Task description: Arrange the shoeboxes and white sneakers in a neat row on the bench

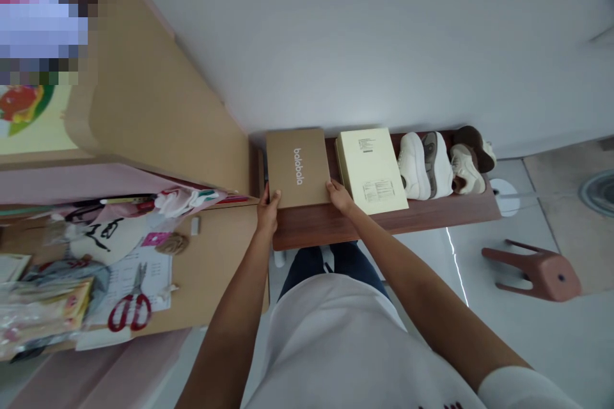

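A brown shoebox marked "balabala" lies at the left end of a dark wooden shelf top. My left hand is closed on its near left corner, the thumb on the lid. At the near right edge, my right hand grips the same box with thumb and fingers. Just right of that hand sits a cream shoebox with printed labels. White shoes, grey-and-white shoes and beige shoes stand farther right along the shelf.
On the left, a desk holds red-handled scissors, papers and plastic-wrapped items. A tall tan panel rises beside the shelf. A reddish stool is on the floor at right. A pale wall stands behind.
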